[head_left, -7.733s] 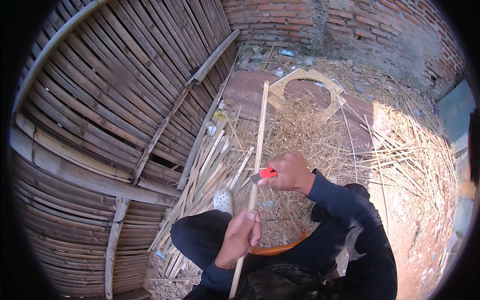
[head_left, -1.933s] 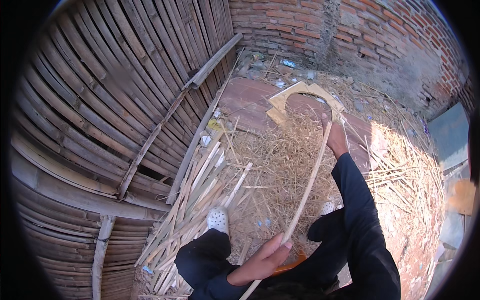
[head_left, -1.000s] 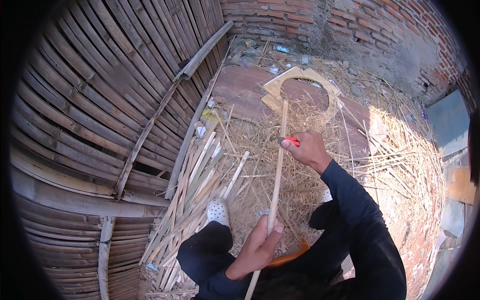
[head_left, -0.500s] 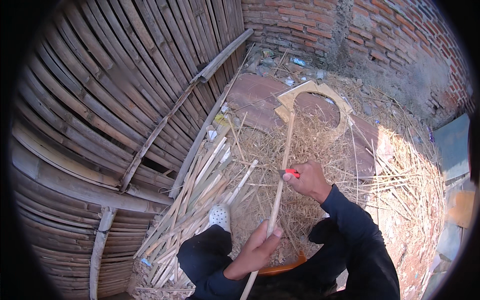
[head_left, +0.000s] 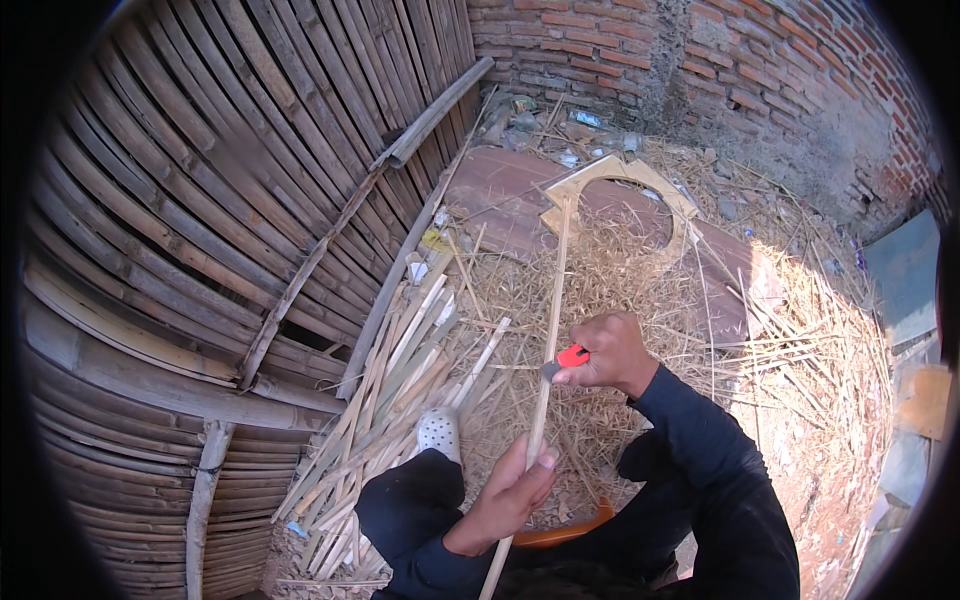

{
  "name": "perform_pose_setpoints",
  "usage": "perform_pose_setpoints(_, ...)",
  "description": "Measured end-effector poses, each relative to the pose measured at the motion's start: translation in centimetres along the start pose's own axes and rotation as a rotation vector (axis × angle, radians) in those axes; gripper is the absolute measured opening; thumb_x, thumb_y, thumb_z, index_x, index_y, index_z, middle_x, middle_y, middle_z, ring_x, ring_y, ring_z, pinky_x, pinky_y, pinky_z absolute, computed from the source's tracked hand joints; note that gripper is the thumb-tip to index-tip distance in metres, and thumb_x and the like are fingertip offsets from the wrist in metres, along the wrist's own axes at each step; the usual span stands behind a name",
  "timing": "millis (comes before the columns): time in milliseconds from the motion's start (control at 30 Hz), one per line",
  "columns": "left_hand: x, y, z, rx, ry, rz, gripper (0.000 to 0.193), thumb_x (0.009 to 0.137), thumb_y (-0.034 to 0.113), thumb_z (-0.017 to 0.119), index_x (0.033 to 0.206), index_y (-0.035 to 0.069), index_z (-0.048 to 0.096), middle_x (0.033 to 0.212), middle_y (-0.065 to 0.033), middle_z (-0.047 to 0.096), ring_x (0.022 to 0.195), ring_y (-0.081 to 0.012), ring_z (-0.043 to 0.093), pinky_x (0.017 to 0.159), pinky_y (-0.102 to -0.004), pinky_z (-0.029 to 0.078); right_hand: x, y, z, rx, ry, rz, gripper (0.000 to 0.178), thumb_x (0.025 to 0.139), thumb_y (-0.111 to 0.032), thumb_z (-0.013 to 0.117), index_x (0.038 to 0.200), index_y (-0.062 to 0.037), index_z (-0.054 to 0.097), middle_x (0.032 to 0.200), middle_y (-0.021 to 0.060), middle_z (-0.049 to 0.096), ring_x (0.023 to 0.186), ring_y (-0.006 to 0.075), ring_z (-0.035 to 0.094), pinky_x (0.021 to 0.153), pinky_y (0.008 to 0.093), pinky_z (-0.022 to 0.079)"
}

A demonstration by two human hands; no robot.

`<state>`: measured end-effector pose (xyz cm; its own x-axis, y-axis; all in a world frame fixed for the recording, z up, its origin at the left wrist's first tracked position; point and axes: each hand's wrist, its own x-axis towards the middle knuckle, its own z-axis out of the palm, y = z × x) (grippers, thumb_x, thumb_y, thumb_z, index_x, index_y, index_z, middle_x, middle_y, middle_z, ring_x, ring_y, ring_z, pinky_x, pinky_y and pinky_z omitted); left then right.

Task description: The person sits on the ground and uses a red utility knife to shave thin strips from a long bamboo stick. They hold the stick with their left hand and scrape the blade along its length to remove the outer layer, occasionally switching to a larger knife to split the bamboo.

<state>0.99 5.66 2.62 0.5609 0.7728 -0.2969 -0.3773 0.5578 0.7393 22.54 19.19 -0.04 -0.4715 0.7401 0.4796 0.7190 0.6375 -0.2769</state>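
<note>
A long, pale bamboo strip (head_left: 554, 300) runs from near my lap up to a notched board with a round cut-out (head_left: 575, 186), where its far end rests. My left hand (head_left: 508, 497) is closed around the lower part of the strip. Farther up, my right hand (head_left: 612, 352) grips a red-handled utility knife (head_left: 573, 356). The knife's short blade lies against the strip, and part of its handle is hidden inside my fist.
Split bamboo strips (head_left: 400, 375) lie heaped at the left, beside my white perforated clog (head_left: 438, 432). Shavings (head_left: 640, 290) cover the ground and a brown panel (head_left: 500, 190). A bamboo-slat wall (head_left: 230, 160) borders the left; a brick wall (head_left: 590, 50) closes the back.
My right hand has drawn the knife a little way down the strip, toward my left hand. Its wrist has turned, showing more of the red handle. My left hand keeps its grip.
</note>
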Motion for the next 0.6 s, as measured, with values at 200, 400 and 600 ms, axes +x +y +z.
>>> perform_pose_setpoints(200, -0.6, -1.5, 1.5, 0.225, -0.046, -0.008, 0.011, 0.101, 0.019, 0.044, 0.099, 0.009, 0.039, 0.067, 0.0057, 0.031, 0.056, -0.0040, 0.029, 0.050, -0.0218, 0.025, 1.1, 6.8, -1.5, -0.166, 0.128, 0.439, 0.064, 0.080, -0.065, 0.054, 0.056, -0.0064, 0.062, 0.049, 0.0141, 0.054, 0.048, 0.0324, 0.056, 0.048, 0.0443, 0.043)
perform_pose_setpoints(400, -1.5, -1.7, 1.0, 0.435, -0.011, -0.005, 0.015, 0.100, 0.020, 0.047, 0.100, 0.006, 0.044, 0.076, 0.0022, 0.039, 0.068, -0.0060, 0.037, 0.060, -0.0236, 0.035, 0.6, 8.7, -0.8, -0.178, 0.183, 0.478, 0.072, 0.083, -0.068, 0.048, 0.059, -0.0017, 0.064, 0.051, 0.0199, 0.055, 0.056, 0.0372, 0.059, 0.054, 0.0433, 0.046)
perform_pose_setpoints(600, -2.0, -0.7, 0.9, 0.659, 0.100, 0.091, 0.014, 0.100, 0.021, 0.047, 0.098, 0.007, 0.044, 0.070, 0.0052, 0.039, 0.061, -0.0020, 0.034, 0.055, -0.0200, 0.031, 0.0, 12.3, -1.7, 0.139, 0.168, 0.974, 0.084, 0.088, -0.069, 0.040, 0.055, 0.0068, 0.055, 0.049, 0.0228, 0.048, 0.049, 0.0338, 0.052, 0.053, 0.0427, 0.042)
